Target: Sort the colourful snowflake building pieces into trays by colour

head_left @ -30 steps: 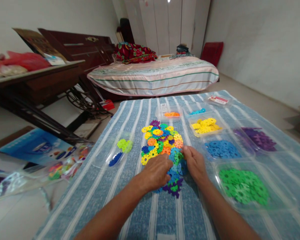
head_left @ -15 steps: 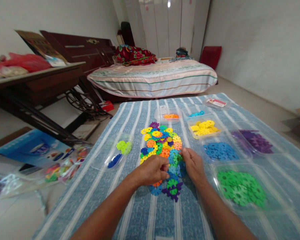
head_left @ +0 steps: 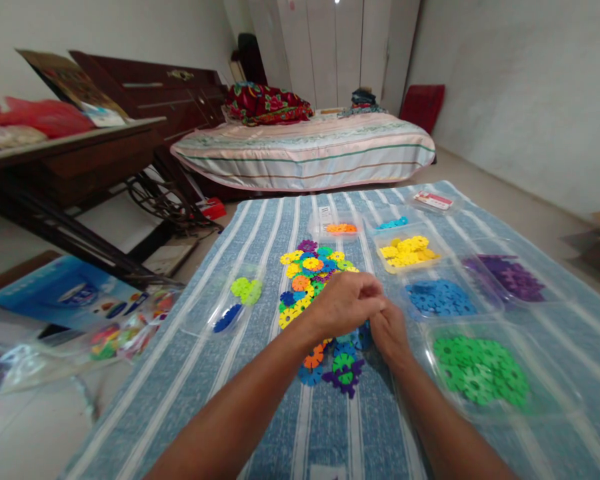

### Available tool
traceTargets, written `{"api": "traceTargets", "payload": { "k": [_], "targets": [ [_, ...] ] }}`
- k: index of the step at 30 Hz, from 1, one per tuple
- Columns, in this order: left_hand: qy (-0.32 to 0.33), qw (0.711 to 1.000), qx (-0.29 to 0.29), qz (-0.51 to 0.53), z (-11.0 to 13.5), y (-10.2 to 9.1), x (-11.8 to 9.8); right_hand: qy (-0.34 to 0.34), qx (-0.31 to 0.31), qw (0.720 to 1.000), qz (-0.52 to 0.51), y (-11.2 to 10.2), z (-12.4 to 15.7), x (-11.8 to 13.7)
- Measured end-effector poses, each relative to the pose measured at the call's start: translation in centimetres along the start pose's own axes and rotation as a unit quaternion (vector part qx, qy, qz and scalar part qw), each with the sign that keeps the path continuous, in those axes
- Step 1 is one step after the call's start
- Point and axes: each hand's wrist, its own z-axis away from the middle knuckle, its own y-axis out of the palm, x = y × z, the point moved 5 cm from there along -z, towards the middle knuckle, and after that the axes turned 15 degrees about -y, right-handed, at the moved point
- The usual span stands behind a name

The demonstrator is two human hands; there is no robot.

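Observation:
A heap of coloured snowflake-shaped plastic discs (head_left: 310, 270) lies on the blue striped cloth (head_left: 280, 413). My left hand (head_left: 347, 303) is raised over the heap's near right part, fingers curled shut; what they pinch is hidden. My right hand (head_left: 389, 333) rests just under and to the right of it, fingers bent down among blue and green discs (head_left: 344, 363). The fingertips of both hands meet.
Clear trays stand to the right with green discs (head_left: 480, 377), blue discs (head_left: 440, 297), purple discs (head_left: 513, 277), yellow discs (head_left: 407, 250) and orange discs (head_left: 341, 229). A tray with lime and dark blue discs (head_left: 240, 297) is on the left. A bed (head_left: 305, 150) and a dark table (head_left: 65, 160) stand beyond.
My left hand has lifted off the heap and moved right and away, over my right hand. Orange and green discs near the front are uncovered. My right hand has barely moved.

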Motion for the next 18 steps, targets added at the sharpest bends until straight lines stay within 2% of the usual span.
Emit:
{"api": "traceTargets", "payload": {
  "k": [4, 8, 12, 18],
  "targets": [
    [-0.023, 0.981, 0.078, -0.179, 3.1, 1.7, 2.7, 0.011, 0.012, 1.0, 0.023, 0.0, -0.1, 0.2],
    [-0.057, 0.948, 0.077, -0.302, 4.8, 4.1, 4.7, 0.012, 0.01, 0.999, 0.044, -0.1, -0.2, 0.3],
    [-0.046, 0.938, 0.067, -0.336, 5.2, 5.6, 4.9, 0.011, 0.011, 0.999, 0.043, -0.1, -0.1, 0.2],
    [-0.058, 0.957, 0.055, -0.28, 4.9, 5.1, 5.2, 0.007, 0.007, 0.999, 0.049, 0.3, -0.4, 0.2]
  ]
}}
